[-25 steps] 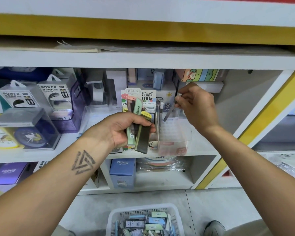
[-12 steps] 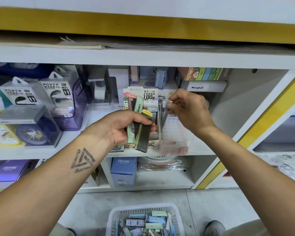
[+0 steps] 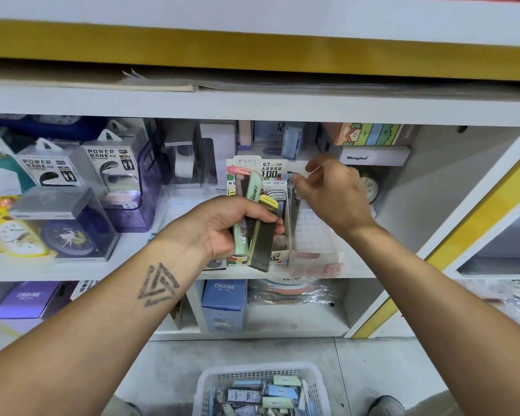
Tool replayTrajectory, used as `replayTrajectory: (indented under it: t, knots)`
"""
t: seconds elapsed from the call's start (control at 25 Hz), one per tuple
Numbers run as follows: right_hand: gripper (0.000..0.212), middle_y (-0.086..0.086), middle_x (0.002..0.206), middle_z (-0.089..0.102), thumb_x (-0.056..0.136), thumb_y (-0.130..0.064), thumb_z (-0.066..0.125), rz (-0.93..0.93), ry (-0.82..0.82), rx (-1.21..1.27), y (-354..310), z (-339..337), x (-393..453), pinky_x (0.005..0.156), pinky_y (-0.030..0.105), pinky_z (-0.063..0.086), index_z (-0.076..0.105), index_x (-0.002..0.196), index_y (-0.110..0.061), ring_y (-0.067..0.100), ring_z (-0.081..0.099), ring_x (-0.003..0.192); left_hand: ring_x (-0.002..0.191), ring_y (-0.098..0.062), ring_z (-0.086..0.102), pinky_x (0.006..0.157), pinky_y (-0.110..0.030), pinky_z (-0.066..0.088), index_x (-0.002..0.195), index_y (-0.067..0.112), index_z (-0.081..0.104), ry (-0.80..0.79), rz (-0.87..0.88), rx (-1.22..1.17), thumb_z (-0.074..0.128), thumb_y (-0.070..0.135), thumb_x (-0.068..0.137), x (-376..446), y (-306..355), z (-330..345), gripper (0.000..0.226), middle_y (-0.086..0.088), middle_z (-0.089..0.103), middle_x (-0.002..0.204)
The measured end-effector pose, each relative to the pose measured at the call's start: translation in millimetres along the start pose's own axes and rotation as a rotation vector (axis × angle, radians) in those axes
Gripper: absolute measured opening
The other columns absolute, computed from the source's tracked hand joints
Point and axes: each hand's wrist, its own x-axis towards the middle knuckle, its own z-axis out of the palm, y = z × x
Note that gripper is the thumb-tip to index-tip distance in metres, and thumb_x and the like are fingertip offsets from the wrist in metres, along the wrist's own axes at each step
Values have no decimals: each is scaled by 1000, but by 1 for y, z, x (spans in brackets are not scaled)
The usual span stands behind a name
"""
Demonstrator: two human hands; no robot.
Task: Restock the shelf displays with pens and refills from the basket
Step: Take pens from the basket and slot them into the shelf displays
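White shelving unit with yellow trim, grey tiled floor, even indoor light

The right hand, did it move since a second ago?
Yes. The right hand moved left, toward the lead refill display box, away from the white shelf divider.

Both forearms bare, no sleeves. Left forearm: dark interlocked-triangle tattoo near wrist. Right forearm unmarked. Dark shoe visible at lower right.
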Motion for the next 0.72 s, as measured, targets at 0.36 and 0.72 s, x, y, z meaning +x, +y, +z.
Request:
replayTrajectory:
  t: [0.36, 0.72]
  knots:
    - [21, 16, 87, 70, 88, -12, 57, -86, 55, -365, -13, 23, -1, 60, 38, 51, 62, 108, -7, 40, 64, 75, 68, -25, 74, 64, -37, 62, 71, -2, 76, -9, 15, -3, 61, -13, 80, -2, 6, -8, 21, -19, 73, 78]
    - [19, 17, 83, 68, 89, -7, 52, -91, 90, -477, -18, 23, -2, 56, 32, 32, 66, 102, -5, 39, 61, 72, 70, -25, 74, 71, -38, 61, 71, -1, 77, -26, 36, 21, 62, -12, 78, -4, 6, -8, 21, -18, 73, 79]
